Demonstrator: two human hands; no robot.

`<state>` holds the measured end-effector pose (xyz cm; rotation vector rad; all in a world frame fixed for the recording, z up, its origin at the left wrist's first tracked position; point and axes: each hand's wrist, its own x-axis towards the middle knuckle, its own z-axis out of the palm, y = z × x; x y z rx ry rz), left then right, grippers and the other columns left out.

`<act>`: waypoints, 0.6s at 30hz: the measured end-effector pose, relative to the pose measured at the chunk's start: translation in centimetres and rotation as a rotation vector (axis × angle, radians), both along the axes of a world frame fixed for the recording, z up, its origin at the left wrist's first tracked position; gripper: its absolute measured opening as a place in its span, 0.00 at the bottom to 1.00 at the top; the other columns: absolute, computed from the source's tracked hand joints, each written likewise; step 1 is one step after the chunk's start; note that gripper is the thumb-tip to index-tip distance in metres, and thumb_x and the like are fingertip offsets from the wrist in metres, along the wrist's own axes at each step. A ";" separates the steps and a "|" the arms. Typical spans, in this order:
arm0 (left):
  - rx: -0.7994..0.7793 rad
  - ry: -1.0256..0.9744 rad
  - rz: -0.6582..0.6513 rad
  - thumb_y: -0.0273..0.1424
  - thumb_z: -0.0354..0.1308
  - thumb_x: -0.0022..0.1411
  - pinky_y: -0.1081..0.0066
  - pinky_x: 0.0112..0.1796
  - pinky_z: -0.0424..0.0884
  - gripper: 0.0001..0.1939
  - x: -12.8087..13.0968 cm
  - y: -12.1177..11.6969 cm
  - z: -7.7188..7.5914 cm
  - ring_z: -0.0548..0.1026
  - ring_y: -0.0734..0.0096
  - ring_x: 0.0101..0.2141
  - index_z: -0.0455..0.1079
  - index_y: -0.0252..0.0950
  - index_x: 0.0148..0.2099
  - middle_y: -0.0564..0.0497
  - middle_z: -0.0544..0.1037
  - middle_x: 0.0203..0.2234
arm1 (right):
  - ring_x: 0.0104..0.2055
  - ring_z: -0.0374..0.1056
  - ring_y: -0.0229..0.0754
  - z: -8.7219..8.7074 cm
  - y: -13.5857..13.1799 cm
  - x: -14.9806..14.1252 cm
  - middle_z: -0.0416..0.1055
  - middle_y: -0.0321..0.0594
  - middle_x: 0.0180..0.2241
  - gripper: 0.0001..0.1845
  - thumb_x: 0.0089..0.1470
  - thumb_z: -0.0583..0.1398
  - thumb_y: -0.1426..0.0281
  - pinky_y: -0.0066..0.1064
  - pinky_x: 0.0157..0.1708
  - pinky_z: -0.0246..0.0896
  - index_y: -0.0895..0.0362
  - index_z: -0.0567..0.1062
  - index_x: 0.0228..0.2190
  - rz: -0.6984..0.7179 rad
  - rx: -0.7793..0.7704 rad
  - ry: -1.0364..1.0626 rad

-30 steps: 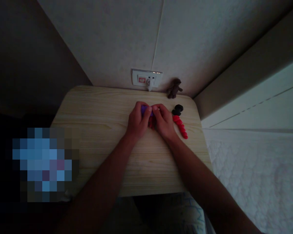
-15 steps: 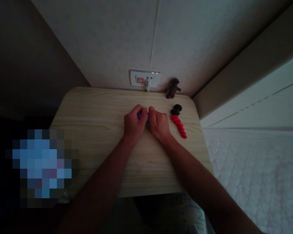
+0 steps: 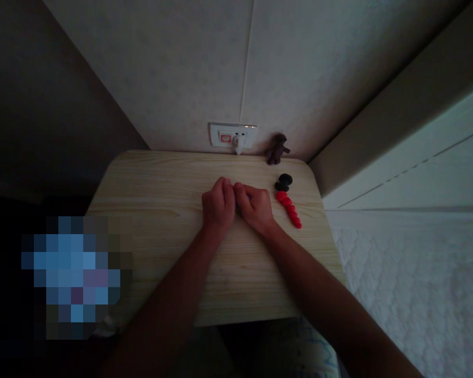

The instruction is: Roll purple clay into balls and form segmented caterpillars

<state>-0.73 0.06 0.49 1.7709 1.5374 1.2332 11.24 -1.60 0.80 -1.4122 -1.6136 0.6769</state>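
Observation:
My left hand (image 3: pixel 218 203) and my right hand (image 3: pixel 255 205) are closed side by side over the table, thumbs close together. Between them they grip a lump of purple modelling clay (image 3: pixel 249 198), almost wholly hidden by the fingers. Just right of my right hand lies a row of red clay pieces (image 3: pixel 289 209), slanting toward me. Two rounded black clay pieces (image 3: pixel 284 181) sit at its far end. Behind these, a small brown clay figure (image 3: pixel 276 149) stands near the wall.
The wooden table (image 3: pixel 161 189) meets the wall at the back, under a socket panel (image 3: pixel 232 135) with a white plug in it. A white quilted surface (image 3: pixel 410 294) lies to the right, beside a pale panel. A blurred-out blue patch (image 3: pixel 73 268) is at lower left.
Both hands have curled tighter around the purple clay, and less of it shows. The whole view has shifted slightly. The red, black and brown pieces stay in place.

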 end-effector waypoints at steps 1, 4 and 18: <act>0.003 -0.010 -0.003 0.37 0.48 0.74 0.69 0.30 0.60 0.18 0.0 0.0 0.0 0.65 0.72 0.22 0.62 0.39 0.29 0.54 0.68 0.20 | 0.22 0.56 0.36 0.0 0.0 0.0 0.64 0.34 0.18 0.33 0.70 0.49 0.48 0.33 0.27 0.47 0.55 0.69 0.20 -0.009 0.000 -0.004; 0.013 -0.103 0.011 0.38 0.49 0.73 0.70 0.29 0.59 0.19 0.0 0.1 0.0 0.65 0.73 0.23 0.61 0.39 0.28 0.55 0.68 0.20 | 0.22 0.58 0.37 -0.1 0.0 -0.1 0.64 0.35 0.18 0.35 0.70 0.47 0.45 0.33 0.27 0.50 0.54 0.68 0.20 -0.018 -0.002 0.032; -0.051 -0.340 0.090 0.45 0.50 0.74 0.73 0.29 0.66 0.15 -0.8 0.6 -0.6 0.70 0.74 0.25 0.67 0.40 0.39 0.56 0.71 0.26 | 0.36 0.73 0.41 -0.3 -0.5 0.5 0.79 0.41 0.36 0.10 0.64 0.64 0.64 0.36 0.37 0.74 0.52 0.82 0.46 -0.051 0.351 0.036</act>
